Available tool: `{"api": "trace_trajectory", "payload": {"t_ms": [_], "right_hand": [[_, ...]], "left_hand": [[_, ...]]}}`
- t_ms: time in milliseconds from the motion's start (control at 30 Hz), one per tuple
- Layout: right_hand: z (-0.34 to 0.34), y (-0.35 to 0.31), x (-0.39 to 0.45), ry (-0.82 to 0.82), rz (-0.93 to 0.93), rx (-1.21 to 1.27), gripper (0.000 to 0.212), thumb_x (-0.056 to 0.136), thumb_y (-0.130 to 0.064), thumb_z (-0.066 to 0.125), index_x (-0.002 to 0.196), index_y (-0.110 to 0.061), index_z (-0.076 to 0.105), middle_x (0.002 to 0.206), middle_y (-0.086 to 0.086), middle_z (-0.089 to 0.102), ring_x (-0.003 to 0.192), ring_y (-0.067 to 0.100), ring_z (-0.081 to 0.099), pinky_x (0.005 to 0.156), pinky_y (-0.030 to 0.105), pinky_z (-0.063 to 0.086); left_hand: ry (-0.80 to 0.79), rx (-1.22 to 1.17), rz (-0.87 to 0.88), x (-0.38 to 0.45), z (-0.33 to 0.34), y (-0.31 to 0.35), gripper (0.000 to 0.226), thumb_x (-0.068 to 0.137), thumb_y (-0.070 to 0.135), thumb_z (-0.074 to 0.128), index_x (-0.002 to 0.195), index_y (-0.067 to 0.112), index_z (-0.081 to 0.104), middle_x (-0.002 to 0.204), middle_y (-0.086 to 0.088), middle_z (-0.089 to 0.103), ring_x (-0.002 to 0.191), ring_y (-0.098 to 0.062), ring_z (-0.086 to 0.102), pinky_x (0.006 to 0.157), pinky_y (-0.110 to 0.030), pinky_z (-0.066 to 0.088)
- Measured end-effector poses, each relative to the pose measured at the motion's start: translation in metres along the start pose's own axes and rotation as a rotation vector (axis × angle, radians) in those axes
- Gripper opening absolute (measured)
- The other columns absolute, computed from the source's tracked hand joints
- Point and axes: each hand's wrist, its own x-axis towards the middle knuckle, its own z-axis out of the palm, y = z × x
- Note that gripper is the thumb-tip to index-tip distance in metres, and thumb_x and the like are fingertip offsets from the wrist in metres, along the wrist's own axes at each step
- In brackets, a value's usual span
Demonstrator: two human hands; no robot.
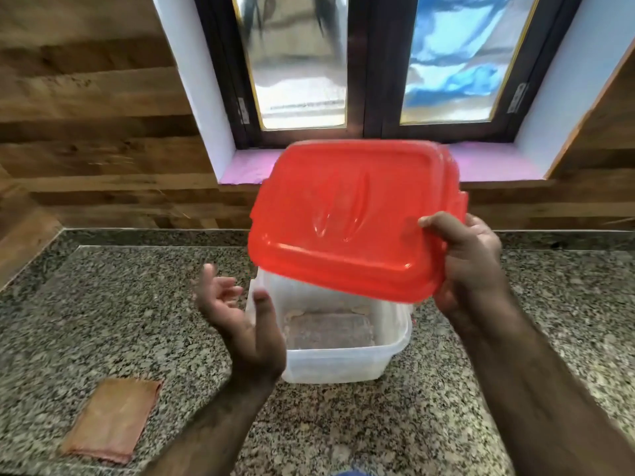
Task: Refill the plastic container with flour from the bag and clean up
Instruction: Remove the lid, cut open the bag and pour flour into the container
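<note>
A right hand (470, 266) pinched the red lid (347, 218) at its 3 o'clock edge above the near-empty plastic container (336, 359), left hand (240, 317) spread empty; the tilted, one-sided grip risked a drop.

A home kitchen: a speckled grey granite table (103, 304) meets wood-plank wall cladding (86, 115), with a dark-framed frosted-glass window (364, 63) at 12 o'clock above a pink sill (247, 166).

Speckled granite counter (103, 304); wood-panelled wall (86, 115); dark-framed window (371, 63).
</note>
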Motion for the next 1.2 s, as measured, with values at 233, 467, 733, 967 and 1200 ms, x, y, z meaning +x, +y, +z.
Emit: {"api": "trace_trajectory", "payload": {"t_ms": [233,467,733,967,1200], "right_hand": [[-0.038,-0.012,0.031,0.108,-0.396,-0.21,0.049,0.079,0.006,0.083,0.104,-0.024,0.053,0.102,0.003,0.073,0.079,0.007,0.075,0.073,0.029,0.061],[-0.094,0.007,0.031,0.072,-0.603,-0.644,0.054,0.08,0.001,0.09,0.096,-0.033,0.051,0.095,0.001,0.069,0.081,0.021,0.074,0.065,0.038,0.064],[-0.174,0.086,0.046,-0.079,-0.616,-1.273,0.037,0.084,-0.001,0.087,0.1,-0.018,0.058,0.074,0.002,0.068,0.053,0.001,0.059,0.048,0.001,0.044],[-0.239,0.152,0.066,-0.227,-0.523,-1.563,0.031,0.079,0.011,0.081,0.086,-0.018,0.074,0.077,-0.008,0.071,0.068,0.005,0.063,0.059,-0.005,0.039],[-0.292,0.193,0.071,-0.529,-0.296,-1.778,0.035,0.059,0.004,0.072,0.076,-0.025,0.059,0.079,-0.014,0.06,0.078,0.014,0.062,0.073,0.032,0.06]], "left_hand": [[-1.052,0.418,0.251,-0.005,0.043,-0.017,0.054,0.101,0.066,0.046,0.121,0.023,0.072,0.111,0.003,0.076,0.104,-0.02,0.068,0.089,-0.039,0.055],[-1.281,0.694,0.155,-0.007,0.054,-0.033,0.072,0.094,0.077,0.031,0.073,0.017,0.064,0.067,0.004,0.065,0.067,-0.016,0.063,0.067,-0.037,0.055],[-1.216,0.666,0.134,-0.004,0.055,-0.029,0.061,0.094,0.075,0.047,0.073,0.02,0.065,0.065,0.01,0.063,0.062,-0.007,0.06,0.057,-0.029,0.038],[-1.123,0.658,0.06,-0.001,0.056,-0.029,0.06,0.086,0.08,0.051,0.07,0.023,0.064,0.062,0.012,0.063,0.06,-0.004,0.059,0.059,-0.029,0.049],[-1.092,0.671,0.049,-0.001,0.059,-0.031,0.059,0.085,0.081,0.048,0.069,0.027,0.063,0.063,0.015,0.063,0.061,-0.002,0.06,0.059,-0.028,0.05]]}}
